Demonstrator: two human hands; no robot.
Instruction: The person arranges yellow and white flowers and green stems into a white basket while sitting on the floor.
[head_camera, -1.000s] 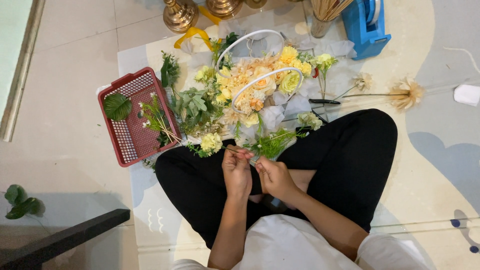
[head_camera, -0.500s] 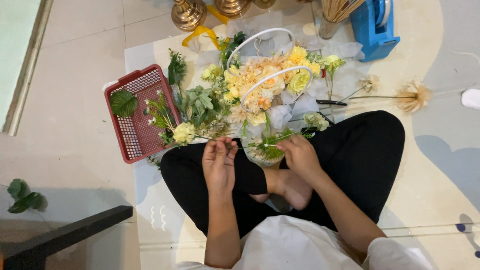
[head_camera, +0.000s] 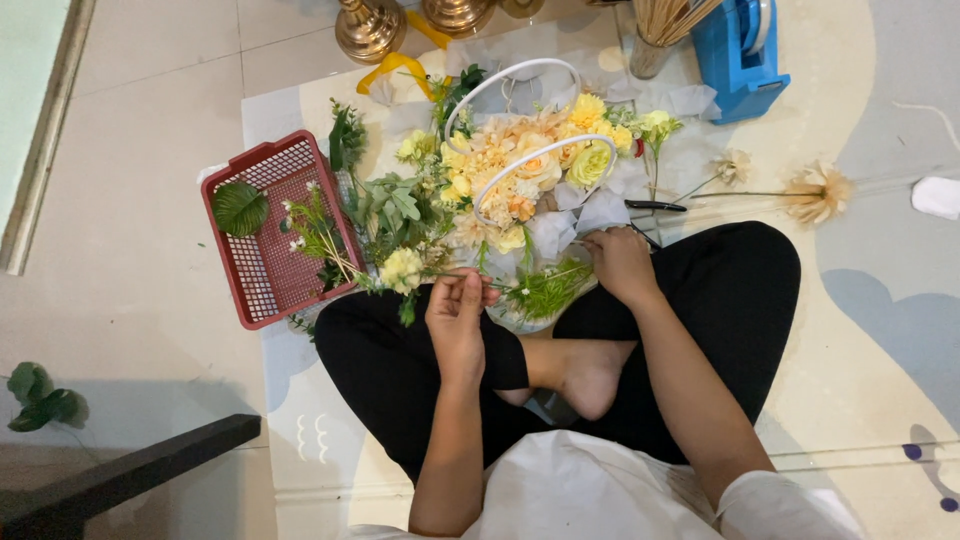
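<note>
The left hand (head_camera: 458, 318) is curled, with the fingers bent close to the thumb, and it pinches a thin green stem (head_camera: 470, 277) that leads to a pale yellow flower (head_camera: 401, 268) just to its left. The right hand (head_camera: 620, 264) is bent over too, with its fingertips pressed down at the edge of the flower basket (head_camera: 530, 180) — it looks like it holds a bit of white wrapping or a stem there, but the view is too small to be sure. Between the two hands sits a bunch of fine green sprigs (head_camera: 548, 290), touching the basket's near side. The basket is full of yellow and peach flowers and has two white hoop handles over it. It rests on a pale mat (head_camera: 880, 330) right in front of the person's crossed legs. A red plastic tray (head_camera: 262, 232) lies just to the left, with a round green leaf (head_camera: 240, 207) in it and stems hanging over its edge. Black scissors (head_camera: 655, 206) lie just above the right hand. A blue tape holder (head_camera: 742, 52) stands farther off at the top right — and the mat to the right of the legs is bare.
</note>
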